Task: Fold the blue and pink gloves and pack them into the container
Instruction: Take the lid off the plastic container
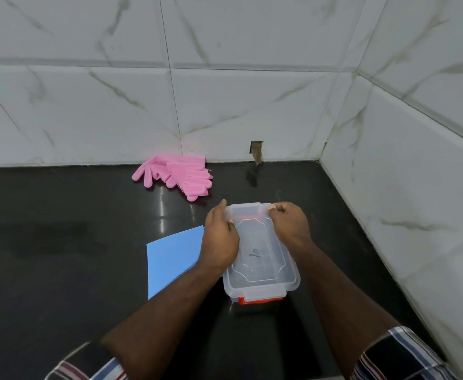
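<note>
- our left hand (pixel 220 239) and right hand (pixel 289 224) gripped the container (pixel 260 259) lid's far corners.
- pink gloves (pixel 177 175) looked soft, floppy; we judged the cuffs the best hold.

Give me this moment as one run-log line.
left hand: grips container lid, far-left corner | right hand: grips far-right corner | lid: on | pink gloves: by wall, unpacked | blue sheet: left of container

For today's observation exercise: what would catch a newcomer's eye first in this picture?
The pink gloves stand out most, heaped on the black counter against the tiled wall. Nearer, the left hand and right hand grip the far end of a clear lidded container, with a blue sheet flat beside it on the left.
</note>
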